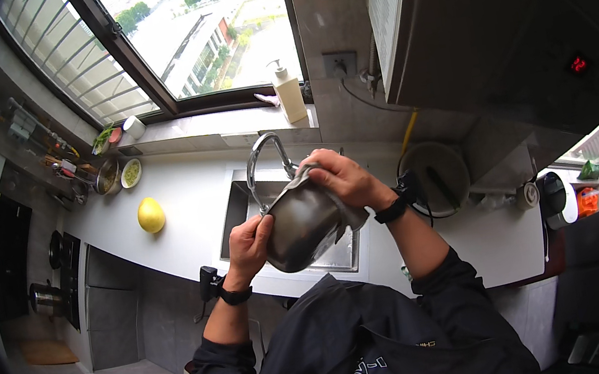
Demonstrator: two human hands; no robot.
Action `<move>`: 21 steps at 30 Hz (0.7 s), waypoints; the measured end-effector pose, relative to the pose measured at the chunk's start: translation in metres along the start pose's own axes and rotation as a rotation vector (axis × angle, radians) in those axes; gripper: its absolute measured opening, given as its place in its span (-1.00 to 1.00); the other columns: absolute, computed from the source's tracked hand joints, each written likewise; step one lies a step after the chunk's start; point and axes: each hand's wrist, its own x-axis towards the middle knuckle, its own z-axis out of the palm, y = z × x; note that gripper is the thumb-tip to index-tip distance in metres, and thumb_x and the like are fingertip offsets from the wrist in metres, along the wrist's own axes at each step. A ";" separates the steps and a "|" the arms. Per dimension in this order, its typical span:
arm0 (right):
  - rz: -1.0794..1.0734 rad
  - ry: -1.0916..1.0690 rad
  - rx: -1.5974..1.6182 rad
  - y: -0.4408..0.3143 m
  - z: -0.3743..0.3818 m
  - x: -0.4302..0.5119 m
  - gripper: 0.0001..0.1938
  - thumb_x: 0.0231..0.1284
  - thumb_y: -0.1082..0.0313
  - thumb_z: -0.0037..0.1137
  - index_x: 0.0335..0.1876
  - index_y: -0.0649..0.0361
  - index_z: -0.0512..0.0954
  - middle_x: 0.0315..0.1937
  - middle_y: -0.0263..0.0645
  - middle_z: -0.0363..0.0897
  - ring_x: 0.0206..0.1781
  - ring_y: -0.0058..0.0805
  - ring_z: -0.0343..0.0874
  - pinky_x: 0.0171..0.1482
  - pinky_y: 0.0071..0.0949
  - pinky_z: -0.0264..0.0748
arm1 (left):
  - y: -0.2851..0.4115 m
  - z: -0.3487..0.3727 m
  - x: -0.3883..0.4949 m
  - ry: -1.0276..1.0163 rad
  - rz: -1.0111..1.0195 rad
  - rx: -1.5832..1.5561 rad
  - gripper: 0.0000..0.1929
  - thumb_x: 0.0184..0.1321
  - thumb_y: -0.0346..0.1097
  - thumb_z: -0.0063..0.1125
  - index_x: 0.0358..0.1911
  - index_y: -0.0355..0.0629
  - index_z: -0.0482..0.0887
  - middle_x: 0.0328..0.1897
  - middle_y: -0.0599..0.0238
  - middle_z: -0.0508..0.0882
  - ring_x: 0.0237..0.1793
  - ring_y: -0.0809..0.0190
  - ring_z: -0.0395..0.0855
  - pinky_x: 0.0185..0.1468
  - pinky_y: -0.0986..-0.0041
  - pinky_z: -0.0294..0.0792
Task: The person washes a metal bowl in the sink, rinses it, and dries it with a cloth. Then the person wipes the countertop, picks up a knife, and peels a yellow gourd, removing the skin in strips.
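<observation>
Over the sink, both hands hold a metal bowl (305, 226), tilted so that its outer side faces me. My left hand (249, 247) grips the rim at the bowl's left, thumb on top. At the upper right of the rim, my right hand (342, 178) is closed on a grey cloth (351, 215), which hangs down along the bowl's right side. The bowl's inside is hidden. Behind and beneath it lie the stainless steel sink (356, 254) and a curved chrome faucet (250, 162), whose spout end is close to the bowl's left rim.
A yellow round fruit (151, 215) rests on the white counter (186, 204). Farther left stand a small dish of chopped greens (131, 173) and a metal bowl (107, 176). A pump bottle (289, 95) stands on the windowsill; a large round lid or pan (433, 167) lies right of the sink.
</observation>
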 end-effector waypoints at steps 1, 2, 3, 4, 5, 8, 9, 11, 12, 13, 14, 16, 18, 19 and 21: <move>0.137 -0.004 0.299 0.014 -0.004 -0.008 -0.68 0.72 0.14 0.03 0.23 0.23 0.58 0.04 -0.36 0.67 0.14 -0.60 0.59 0.25 -0.52 0.52 | 0.001 -0.002 -0.002 0.047 0.006 -0.020 -0.60 0.63 -0.23 0.13 -0.42 -0.33 0.55 -0.59 0.31 0.43 -0.54 0.39 0.32 -0.45 0.38 0.23; 0.192 0.052 0.457 0.030 -0.006 -0.015 -0.68 0.73 0.14 0.00 0.24 0.24 0.57 0.06 -0.36 0.68 0.13 -0.63 0.60 0.23 -0.54 0.54 | 0.002 -0.003 -0.005 0.097 -0.017 -0.093 -0.54 0.67 -0.16 0.09 -0.46 -0.28 0.53 -0.57 0.44 0.46 -0.51 0.45 0.34 -0.44 0.45 0.21; 0.231 0.084 0.616 0.047 -0.007 -0.022 -0.67 0.75 0.14 -0.03 0.24 0.24 0.57 0.08 -0.35 0.70 0.12 -0.67 0.61 0.21 -0.56 0.56 | 0.003 -0.004 -0.006 0.165 -0.049 -0.205 -0.54 0.68 -0.14 0.07 -0.45 -0.26 0.55 -0.56 0.47 0.49 -0.51 0.47 0.36 -0.44 0.48 0.22; 0.220 0.169 0.667 0.062 -0.005 -0.031 -0.66 0.75 0.13 -0.04 0.26 0.24 0.56 0.08 -0.36 0.70 0.11 -0.67 0.62 0.21 -0.58 0.56 | 0.003 -0.004 -0.008 0.231 -0.081 -0.318 -0.53 0.69 -0.12 0.04 -0.45 -0.24 0.57 -0.55 0.50 0.51 -0.50 0.48 0.37 -0.43 0.51 0.22; 0.218 0.227 0.734 0.076 0.001 -0.039 -0.65 0.75 0.12 -0.05 0.28 0.24 0.55 0.08 -0.37 0.71 0.10 -0.67 0.63 0.21 -0.60 0.56 | 0.002 -0.004 -0.009 0.283 -0.065 -0.450 -0.52 0.70 -0.09 0.02 -0.44 -0.22 0.59 -0.53 0.53 0.54 -0.49 0.50 0.39 -0.43 0.54 0.23; 0.180 0.491 0.829 0.103 0.054 -0.063 -0.66 0.73 0.13 -0.01 0.34 0.17 0.55 0.18 -0.29 0.71 0.18 -0.55 0.67 0.27 -0.49 0.58 | -0.007 0.012 -0.008 0.542 -0.130 -0.828 -0.52 0.73 0.02 -0.13 -0.11 -0.23 0.74 -0.23 0.30 0.82 -0.30 0.40 0.73 -0.20 0.55 0.57; 0.202 0.646 0.840 0.106 0.077 -0.070 -0.65 0.72 0.13 0.01 0.35 0.16 0.54 0.19 -0.26 0.71 0.19 -0.51 0.68 0.29 -0.44 0.58 | -0.012 0.017 -0.008 0.591 -0.109 -0.864 -0.52 0.74 0.03 -0.15 -0.07 -0.23 0.74 -0.17 0.27 0.84 -0.25 0.38 0.77 -0.14 0.53 0.60; 0.441 0.820 1.081 0.105 0.088 -0.080 -0.62 0.71 0.11 0.03 0.38 0.18 0.52 0.21 -0.22 0.71 0.21 -0.45 0.69 0.32 -0.38 0.59 | -0.021 0.030 -0.009 0.585 -0.130 -0.820 -0.55 0.74 0.01 -0.14 0.00 -0.23 0.71 -0.10 0.33 0.78 -0.13 0.43 0.68 -0.01 0.56 0.52; 0.374 0.842 1.004 0.101 0.085 -0.082 -0.62 0.72 0.09 0.00 0.37 0.18 0.51 0.19 -0.20 0.72 0.19 -0.43 0.71 0.28 -0.37 0.62 | -0.025 0.029 -0.008 0.549 -0.162 -0.741 -0.56 0.74 0.02 -0.14 0.05 -0.23 0.67 -0.10 0.37 0.73 -0.12 0.44 0.62 0.02 0.57 0.47; 0.248 0.814 0.998 0.093 0.079 -0.083 -0.64 0.72 0.06 0.00 0.29 0.18 0.54 0.14 -0.21 0.74 0.12 -0.44 0.74 0.21 -0.38 0.67 | -0.026 0.023 -0.006 0.492 -0.241 -0.716 -0.57 0.74 0.02 -0.14 0.10 -0.23 0.64 -0.10 0.41 0.69 -0.11 0.46 0.56 0.05 0.58 0.42; 0.243 0.737 0.888 0.084 0.062 -0.084 -0.65 0.72 0.06 -0.01 0.24 0.18 0.56 0.10 -0.22 0.76 0.07 -0.45 0.76 0.17 -0.41 0.69 | -0.025 0.014 -0.005 0.445 -0.275 -0.666 -0.55 0.74 0.06 -0.15 0.19 -0.23 0.57 -0.11 0.46 0.61 -0.12 0.46 0.48 0.05 0.60 0.35; 0.262 0.679 0.737 0.061 0.035 -0.079 -0.67 0.73 0.05 -0.04 0.13 0.16 0.59 -0.11 -0.32 0.77 -0.14 -0.57 0.74 -0.07 -0.55 0.68 | -0.018 -0.011 0.006 0.292 -0.142 -0.401 -0.56 0.71 0.01 -0.04 0.25 -0.28 0.53 -0.02 0.38 0.66 -0.05 0.44 0.55 0.08 0.60 0.39; 0.297 0.406 0.514 0.035 0.020 -0.071 -0.71 0.76 0.10 -0.08 0.11 0.14 0.58 -0.28 -0.43 0.67 -0.34 -0.70 0.58 -0.30 -0.63 0.50 | -0.002 -0.034 0.017 0.089 -0.081 -0.225 -0.60 0.65 -0.05 0.11 0.22 -0.28 0.59 0.04 0.32 0.72 0.02 0.40 0.63 0.11 0.55 0.45; 0.331 0.295 0.398 0.024 0.018 -0.068 -0.72 0.76 0.11 -0.09 0.10 0.13 0.58 -0.32 -0.46 0.63 -0.38 -0.74 0.53 -0.35 -0.65 0.44 | 0.008 -0.040 0.022 0.021 -0.078 -0.076 -0.65 0.62 -0.05 0.17 0.11 -0.24 0.67 -0.15 0.35 0.76 -0.13 0.41 0.66 0.00 0.51 0.50; 0.132 0.203 0.057 0.011 0.021 -0.056 -0.75 0.71 0.18 0.01 -0.01 0.21 0.58 -0.28 -0.27 0.60 -0.26 -0.46 0.58 -0.15 -0.45 0.51 | 0.024 -0.040 0.029 -0.192 -0.079 0.135 -0.69 0.60 -0.09 0.20 -0.07 -0.25 0.70 -0.39 0.36 0.72 -0.33 0.41 0.61 -0.19 0.45 0.48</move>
